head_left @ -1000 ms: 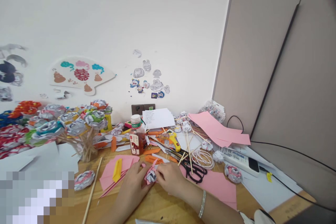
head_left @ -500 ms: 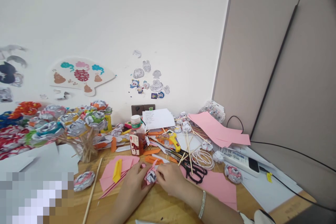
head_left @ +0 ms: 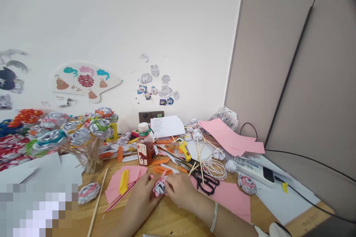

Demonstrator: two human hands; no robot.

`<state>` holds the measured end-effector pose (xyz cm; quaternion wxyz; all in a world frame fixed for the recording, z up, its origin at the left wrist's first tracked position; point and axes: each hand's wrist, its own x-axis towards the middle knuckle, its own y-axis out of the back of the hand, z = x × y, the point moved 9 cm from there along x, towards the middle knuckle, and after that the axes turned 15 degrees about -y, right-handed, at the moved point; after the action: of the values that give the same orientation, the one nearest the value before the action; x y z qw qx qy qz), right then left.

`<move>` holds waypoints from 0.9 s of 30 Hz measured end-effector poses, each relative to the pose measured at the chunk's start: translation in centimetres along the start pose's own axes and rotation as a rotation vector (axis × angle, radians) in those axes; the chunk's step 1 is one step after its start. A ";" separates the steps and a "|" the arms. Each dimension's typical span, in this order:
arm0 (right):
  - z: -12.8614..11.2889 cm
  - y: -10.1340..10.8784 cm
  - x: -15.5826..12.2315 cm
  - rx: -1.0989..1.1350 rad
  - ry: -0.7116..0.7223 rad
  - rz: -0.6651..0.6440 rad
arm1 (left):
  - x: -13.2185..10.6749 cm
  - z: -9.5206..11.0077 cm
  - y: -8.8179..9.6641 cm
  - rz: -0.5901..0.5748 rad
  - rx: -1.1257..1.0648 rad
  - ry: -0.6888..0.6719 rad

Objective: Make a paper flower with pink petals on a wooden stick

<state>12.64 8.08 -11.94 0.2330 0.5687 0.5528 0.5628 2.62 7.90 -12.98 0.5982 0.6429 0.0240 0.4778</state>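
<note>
Both my hands meet low in the middle of the view over a wooden table. My left hand and my right hand pinch a small rolled paper flower, pink and white with dark print, from either side. The fingers of both hands are closed on it. A silver bracelet sits on my right wrist. Pink paper sheets with a yellow strip lie just left of my left hand.
Black scissors, wooden skewers, a pearl string and a yellow glue gun lie behind my right hand. A brown bottle stands behind. Finished paper flowers on sticks fill the left; a remote and cables lie right.
The view has shifted very slightly; my hands stay on the paper flower with only small finger movement.
</note>
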 end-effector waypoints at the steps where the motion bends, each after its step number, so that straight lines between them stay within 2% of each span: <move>1: -0.1 0.0 0.0 0.001 0.003 -0.002 | 0.0 0.0 -0.1 -0.001 -0.002 -0.001; 27: 0.5 -0.2 0.1 0.055 -0.062 -0.041 | 0.2 0.7 1.0 0.035 0.036 -0.019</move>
<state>12.97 8.42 -12.14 0.2460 0.5807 0.5720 0.5245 2.68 7.23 -11.94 0.5783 0.6582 0.0155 0.4817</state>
